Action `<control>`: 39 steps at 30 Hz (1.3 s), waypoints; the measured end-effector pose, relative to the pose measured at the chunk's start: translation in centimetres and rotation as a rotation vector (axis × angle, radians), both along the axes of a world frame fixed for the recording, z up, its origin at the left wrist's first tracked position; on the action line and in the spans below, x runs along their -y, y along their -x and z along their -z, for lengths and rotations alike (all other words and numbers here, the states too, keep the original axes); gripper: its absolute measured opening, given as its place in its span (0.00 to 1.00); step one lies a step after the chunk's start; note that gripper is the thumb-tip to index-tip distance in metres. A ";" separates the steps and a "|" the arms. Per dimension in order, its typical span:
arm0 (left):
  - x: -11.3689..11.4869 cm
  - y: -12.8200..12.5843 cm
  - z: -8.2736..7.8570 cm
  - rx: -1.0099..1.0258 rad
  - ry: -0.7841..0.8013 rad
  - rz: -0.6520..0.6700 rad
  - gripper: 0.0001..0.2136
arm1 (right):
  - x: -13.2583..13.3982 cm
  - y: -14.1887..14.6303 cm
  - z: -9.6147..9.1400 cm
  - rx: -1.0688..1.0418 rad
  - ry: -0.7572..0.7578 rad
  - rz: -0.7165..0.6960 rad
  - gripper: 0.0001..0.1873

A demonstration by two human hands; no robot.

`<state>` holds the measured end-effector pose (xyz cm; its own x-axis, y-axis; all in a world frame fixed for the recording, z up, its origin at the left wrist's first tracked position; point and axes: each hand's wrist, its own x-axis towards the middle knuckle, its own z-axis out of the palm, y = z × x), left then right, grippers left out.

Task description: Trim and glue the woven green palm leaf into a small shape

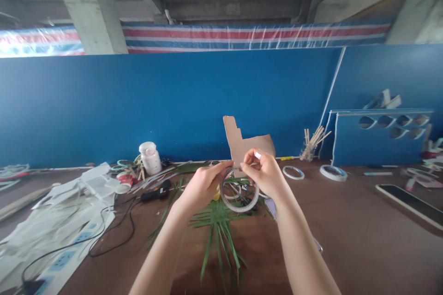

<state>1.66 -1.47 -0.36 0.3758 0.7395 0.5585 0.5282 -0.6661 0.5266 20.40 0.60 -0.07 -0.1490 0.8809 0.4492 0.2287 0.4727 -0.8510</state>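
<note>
Above the green leaves (218, 215) at mid-table, the head view shows the ring (238, 209) held upright between both hands. The left hand (206, 182) pinches its upper left rim; the right hand (263, 170) has thumb and fingertips drawn together near the top, but I cannot tell what lies between them. Fingers cover the ring's upper edge, and both forearms run off the bottom of the picture. Through the ring show dark, tangled items, too cluttered to make out. A purple-edged object (271, 208) is mostly covered by the right forearm.

Just behind the hands, cardboard (255, 144) leans at the partition (180, 106), its lower part blocked by the right hand. To the left are a white jar (150, 158), a red cup (125, 179), a black tool (156, 191), loose white sheets (71, 203) and a power strip (64, 259), cut off below. To the right lie two more rings (293, 173), with sticks (314, 142) standing behind them.

The brown table (349, 239) meets the blue partition; striped sheeting (221, 37), a concrete pillar (92, 9) and beams rise beyond.
</note>
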 end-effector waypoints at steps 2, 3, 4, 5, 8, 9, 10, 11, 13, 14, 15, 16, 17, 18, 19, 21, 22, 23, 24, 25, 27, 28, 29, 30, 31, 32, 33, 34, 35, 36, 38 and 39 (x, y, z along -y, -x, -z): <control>0.1 -0.1 -0.1 0.007 0.009 0.005 0.15 | 0.0 0.0 0.0 0.007 -0.001 0.007 0.07; 0.2 -0.1 -0.2 0.010 0.010 0.007 0.15 | 0.0 0.0 0.0 0.009 0.000 0.009 0.07; 0.2 -0.2 -0.2 0.013 0.008 0.006 0.15 | 0.0 -0.1 0.0 0.011 0.002 0.009 0.07; 0.3 -0.2 -0.3 0.014 0.004 0.005 0.15 | 0.1 -0.1 0.0 0.011 0.003 0.008 0.07; 0.3 -0.3 -0.3 -0.002 -0.011 0.001 0.15 | 0.1 -0.1 0.0 0.008 0.000 0.006 0.06; 0.3 -0.3 -0.3 -0.009 -0.018 -0.001 0.15 | 0.1 -0.1 0.0 0.008 -0.003 0.007 0.06; 0.3 -0.3 -0.3 -0.016 -0.024 -0.001 0.15 | 0.1 -0.1 0.0 0.009 -0.005 0.006 0.06; 0.3 -0.3 -0.3 -0.021 -0.030 0.000 0.15 | 0.2 -0.1 0.0 0.009 -0.007 0.005 0.06; 0.3 -0.3 -0.2 -0.025 -0.043 0.001 0.15 | 0.2 -0.1 0.0 0.009 -0.010 0.000 0.07; 0.3 -0.3 -0.2 -0.025 -0.049 0.002 0.15 | 0.3 -0.1 0.0 0.007 -0.012 -0.002 0.07; 0.4 -0.3 -0.2 -0.023 -0.054 0.002 0.15 | 0.3 -0.1 0.0 0.003 -0.012 -0.004 0.07; 0.4 -0.3 -0.2 -0.022 -0.057 0.003 0.15 | 0.3 -0.1 0.0 0.000 -0.012 -0.005 0.07; 0.5 -0.3 -0.3 -0.020 -0.057 0.005 0.15 | 0.3 0.0 0.0 -0.003 -0.011 -0.007 0.07; 0.5 -0.3 -0.3 -0.018 -0.055 0.008 0.15 | 0.3 0.0 0.0 -0.004 -0.010 -0.007 0.07; 0.6 -0.3 -0.4 -0.016 -0.052 0.011 0.15 | 0.2 0.0 0.0 -0.006 -0.009 -0.005 0.07; 0.7 -0.4 -0.4 -0.010 -0.051 0.012 0.15 | 0.2 0.1 0.0 -0.007 -0.013 0.004 0.07; 0.7 -0.4 -0.4 -0.007 -0.055 0.005 0.15 | 0.2 0.1 0.0 -0.007 -0.017 0.009 0.07; 0.7 -0.4 -0.4 -0.004 -0.061 -0.007 0.16 | 0.3 0.2 0.0 -0.007 -0.021 0.013 0.06; 0.6 -0.4 -0.3 0.000 -0.067 -0.023 0.16 | 0.3 0.2 -0.1 -0.005 -0.023 0.016 0.06; 0.5 -0.5 -0.3 0.003 -0.068 -0.039 0.16 | 0.4 0.3 -0.1 -0.005 -0.024 0.019 0.06; 0.4 -0.4 -0.2 0.005 -0.057 -0.061 0.16 | 0.5 0.5 0.0 -0.009 -0.019 0.029 0.06; 0.3 -0.4 -0.2 0.002 -0.048 -0.063 0.16 | 0.5 0.6 0.0 -0.011 -0.013 0.036 0.06; 0.2 -0.4 -0.1 -0.004 -0.038 -0.061 0.16 | 0.5 0.7 0.1 -0.014 -0.005 0.042 0.06; 0.2 -0.3 -0.1 -0.011 -0.030 -0.057 0.16 | 0.5 0.8 0.2 -0.018 0.003 0.046 0.06; 0.1 -0.3 -0.1 -0.015 -0.028 -0.053 0.16 | 0.5 0.9 0.2 -0.021 0.011 0.047 0.07; 0.1 -0.2 -0.1 -0.016 -0.030 -0.051 0.16 | 0.5 0.9 0.3 -0.024 0.017 0.045 0.07; 0.1 -0.2 -0.1 -0.012 -0.035 -0.050 0.16 | 0.4 1.0 0.4 -0.027 0.020 0.042 0.07; 0.1 -0.2 -0.1 -0.006 -0.040 -0.051 0.16 | 0.4 1.0 0.4 -0.030 0.020 0.041 0.07; 0.1 -0.2 -0.1 0.004 -0.044 -0.054 0.15 | 0.4 1.1 0.4 -0.031 0.017 0.040 0.07; 0.0 -0.2 0.0 0.015 -0.046 -0.057 0.15 | 0.4 1.1 0.4 -0.030 0.012 0.041 0.08; -0.1 -0.1 0.1 0.038 -0.042 -0.066 0.14 | 0.5 0.9 0.2 -0.018 -0.008 0.060 0.09; -0.2 -0.1 0.1 0.051 -0.036 -0.071 0.14 | 0.5 0.8 0.1 -0.007 -0.018 0.079 0.10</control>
<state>1.74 -1.29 -0.51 0.2936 0.7423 0.6024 0.5481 -0.6470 0.5301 19.61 0.09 -0.17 -0.0766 0.8814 0.4662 0.2603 0.4691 -0.8440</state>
